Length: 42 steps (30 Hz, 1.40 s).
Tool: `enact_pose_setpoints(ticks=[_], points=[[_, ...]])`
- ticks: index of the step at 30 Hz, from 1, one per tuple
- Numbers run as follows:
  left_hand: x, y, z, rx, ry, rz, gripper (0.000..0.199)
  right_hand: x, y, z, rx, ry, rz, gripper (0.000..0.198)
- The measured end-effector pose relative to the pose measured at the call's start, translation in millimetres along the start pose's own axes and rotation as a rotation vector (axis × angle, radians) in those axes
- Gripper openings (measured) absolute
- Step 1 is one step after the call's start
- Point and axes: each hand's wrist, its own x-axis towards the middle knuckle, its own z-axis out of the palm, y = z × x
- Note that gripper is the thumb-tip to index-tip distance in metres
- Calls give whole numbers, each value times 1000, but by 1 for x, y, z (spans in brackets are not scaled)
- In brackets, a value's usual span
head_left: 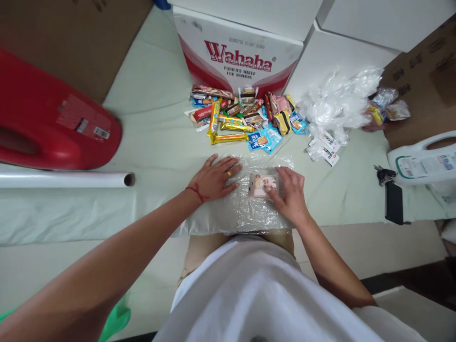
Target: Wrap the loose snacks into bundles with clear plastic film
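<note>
A clear plastic sheet (245, 216) lies crinkled at the table's front edge. On it rests a small square snack packet (263, 185), pale pink and white with printed lettering. My right hand (291, 197) grips the packet from its right side, thumb on its top face and fingers along the far right corner. To the left of the packet, my left hand (216, 179) lies flat with fingers spread, pressing on the sheet's left part. It holds nothing.
A pile of wrapped snacks (233, 116) sits ahead, before a Wahaha carton (242, 52). Bunched clear plastic bags (338, 102) lie to the right, near a white jug (423, 159) and a black phone-like object (394, 203). At left are a red jug (64, 118) and a plastic film roll (67, 179).
</note>
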Motion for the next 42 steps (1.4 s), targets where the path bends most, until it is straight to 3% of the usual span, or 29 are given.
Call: enact_pose_setpoints(ticks=[3, 7, 10, 13, 15, 17, 20, 23, 26, 30, 36, 39, 42], points=[[0, 1, 0, 0, 3, -8, 63, 3, -5, -1, -41, -145, -209, 67], [0, 0, 1, 8, 1, -11, 62, 1, -11, 9, -71, -233, -230, 71], [-1, -2, -1, -6, 25, -9, 66, -9, -5, 0, -10, -132, -219, 85], [-14, 3, -7, -19, 151, -80, 69, -34, 11, -22, 70, -2, -218, 82], [-34, 15, -8, -25, 229, -110, 73, -59, 26, -33, 92, 0, -266, 80], [-61, 32, -3, -48, 223, -12, 78, -87, 40, -34, 77, -76, -330, 83], [-102, 58, 12, -82, 146, 294, 66, -122, 59, -20, -12, -194, -366, 78], [-125, 75, 28, 14, 167, 333, 47, -136, 71, -4, -39, -137, -337, 62], [-128, 78, 33, 13, 275, 249, 35, -128, 75, -4, 90, -33, -344, 44], [-120, 72, 27, -170, 318, 215, 20, -102, 72, -29, 315, -59, -380, 32], [-99, 57, 1, -380, 237, -15, 16, -56, 57, -66, 491, -94, -277, 22], [-82, 52, -19, -540, 188, -16, 19, -37, 52, -71, 539, -113, -208, 16], [-63, 57, -35, -706, 334, -114, 30, -30, 50, -71, 542, -129, -199, 16]])
